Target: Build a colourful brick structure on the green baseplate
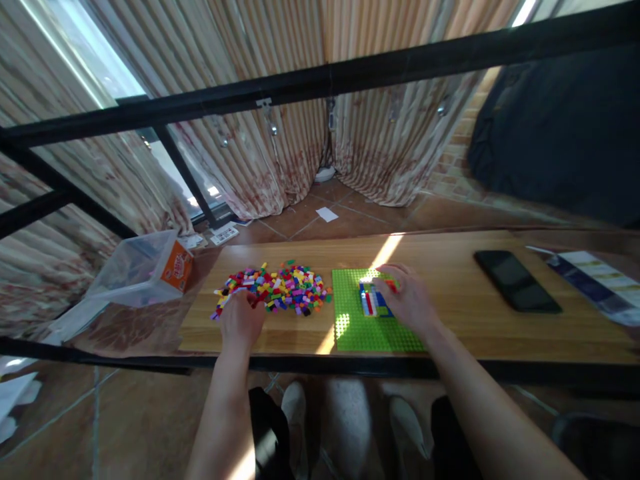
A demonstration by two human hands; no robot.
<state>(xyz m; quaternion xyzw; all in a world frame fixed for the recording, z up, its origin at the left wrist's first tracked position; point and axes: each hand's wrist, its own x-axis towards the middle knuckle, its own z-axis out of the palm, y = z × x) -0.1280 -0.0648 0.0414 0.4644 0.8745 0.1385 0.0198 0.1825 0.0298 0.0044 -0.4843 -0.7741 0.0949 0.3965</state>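
Note:
A pile of small coloured bricks (283, 287) lies on the wooden table (450, 327). My left hand (241, 320) rests at the pile's near left edge, fingers curled down into the bricks; what they grip is hidden. A green baseplate (353, 327) lies to the right of the pile, with a small block of red, white and blue bricks (373, 303) built on it. My right hand (407, 297) is on the plate beside that block, fingers bent and pressing a small red and orange brick at its far right corner.
A tipped clear plastic bin (135, 270) with an orange label lies at the table's left end. A black phone (517, 280) and a printed sheet (597, 283) lie to the right. A black metal frame bar (325, 80) crosses overhead. Curtains hang behind.

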